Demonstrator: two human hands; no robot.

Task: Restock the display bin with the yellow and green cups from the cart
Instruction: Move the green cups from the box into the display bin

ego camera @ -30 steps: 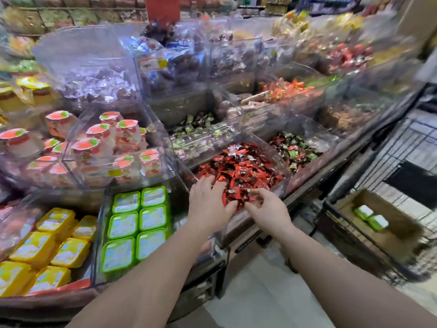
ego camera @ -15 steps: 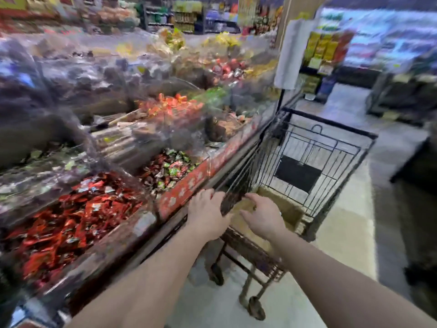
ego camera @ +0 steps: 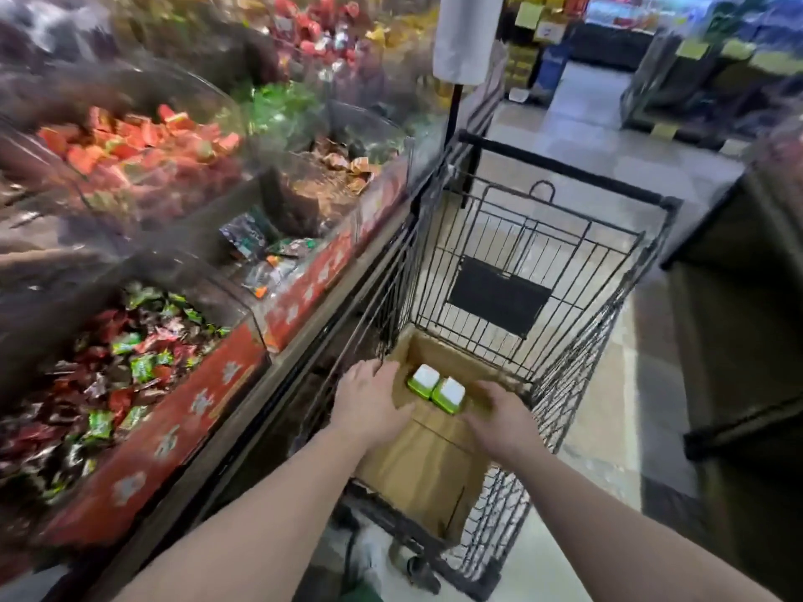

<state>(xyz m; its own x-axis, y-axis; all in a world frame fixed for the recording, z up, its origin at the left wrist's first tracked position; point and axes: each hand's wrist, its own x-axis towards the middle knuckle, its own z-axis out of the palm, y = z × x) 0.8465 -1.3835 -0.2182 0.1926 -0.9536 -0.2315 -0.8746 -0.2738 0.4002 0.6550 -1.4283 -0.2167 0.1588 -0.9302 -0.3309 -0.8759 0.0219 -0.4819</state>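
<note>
Two green cups with white lids, one (ego camera: 423, 381) and the other (ego camera: 449, 395), sit side by side in an open cardboard box (ego camera: 428, 467) inside the black wire cart (ego camera: 565, 306). My left hand (ego camera: 369, 404) hovers just left of the cups over the box's left wall, fingers spread, holding nothing. My right hand (ego camera: 504, 417) is just right of the cups, fingers apart and empty. No yellow cups show in the box. The display bin of yellow and green cups is out of view.
Clear candy bins (ego camera: 143, 341) with red price strips (ego camera: 174, 432) run along the left, tight against the cart. A dark counter (ego camera: 747, 323) stands to the right. Tiled aisle floor (ego camera: 599, 136) stretches ahead past a white-wrapped pole (ego camera: 467, 36).
My view has swung right from the display bins to the cart. Both hands moved from above the red candy bin to either side of the green cups in the box.
</note>
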